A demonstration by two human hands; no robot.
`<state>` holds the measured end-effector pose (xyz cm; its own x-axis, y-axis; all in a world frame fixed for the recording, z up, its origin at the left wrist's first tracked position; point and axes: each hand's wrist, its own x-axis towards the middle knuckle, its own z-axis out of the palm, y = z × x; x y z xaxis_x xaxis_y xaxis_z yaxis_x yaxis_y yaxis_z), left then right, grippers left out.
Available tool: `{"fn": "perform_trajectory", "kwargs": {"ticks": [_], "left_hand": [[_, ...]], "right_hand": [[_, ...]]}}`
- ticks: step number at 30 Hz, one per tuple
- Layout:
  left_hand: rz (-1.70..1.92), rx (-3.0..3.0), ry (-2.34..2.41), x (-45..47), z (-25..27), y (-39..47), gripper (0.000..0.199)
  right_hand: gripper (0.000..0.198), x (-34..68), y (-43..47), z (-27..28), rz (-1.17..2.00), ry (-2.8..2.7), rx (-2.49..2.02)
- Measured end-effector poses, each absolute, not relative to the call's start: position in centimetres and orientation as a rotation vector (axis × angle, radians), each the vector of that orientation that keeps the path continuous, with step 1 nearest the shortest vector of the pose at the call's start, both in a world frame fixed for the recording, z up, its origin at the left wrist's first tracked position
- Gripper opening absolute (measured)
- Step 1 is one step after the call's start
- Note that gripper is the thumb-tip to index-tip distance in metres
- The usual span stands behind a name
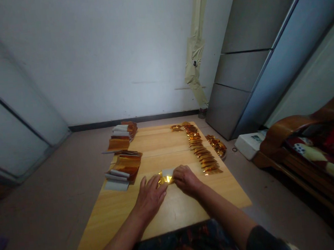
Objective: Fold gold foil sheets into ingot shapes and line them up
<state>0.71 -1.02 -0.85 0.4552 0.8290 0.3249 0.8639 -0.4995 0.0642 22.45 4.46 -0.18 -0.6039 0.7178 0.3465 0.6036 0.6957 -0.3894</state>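
A sheet of shiny gold foil paper [167, 179] lies on the table in front of me, with a pale grey part along its far side. My left hand [151, 194] is at its left end, thumb and forefinger closed on the foil, the other fingers loosely bent. At the right end my right hand [186, 180] has its fingers curled and pinched on the paper; its fingertips partly hide that edge. To the left are stacks of flat gold and grey foil paper [126, 164]. A row of folded gold foil pieces [205, 156] runs along the table's right side.
The wooden table [173, 212] stands near a white wall. Beyond its right edge, a container of folded gold pieces [217, 146] sits on the floor. A grey refrigerator [237, 66], a white box [247, 146] and a wooden sofa [295, 161] are to the right.
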Motion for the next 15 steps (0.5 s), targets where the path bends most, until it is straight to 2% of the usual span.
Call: {"fn": "perform_trajectory", "kwargs": {"ticks": [9,15], "left_hand": [[-0.335,-2.625,-1.584,1.0,-0.2,-1.0,0.036],[-0.293,-2.618,-1.603,1.2,0.0,-1.2,0.037]], "right_hand": [[0.01,21.4,6.7,-0.7,0.587,-2.256,-1.31],[0.01,20.6,7.7,0.2,0.594,-2.359,-1.542]]}}
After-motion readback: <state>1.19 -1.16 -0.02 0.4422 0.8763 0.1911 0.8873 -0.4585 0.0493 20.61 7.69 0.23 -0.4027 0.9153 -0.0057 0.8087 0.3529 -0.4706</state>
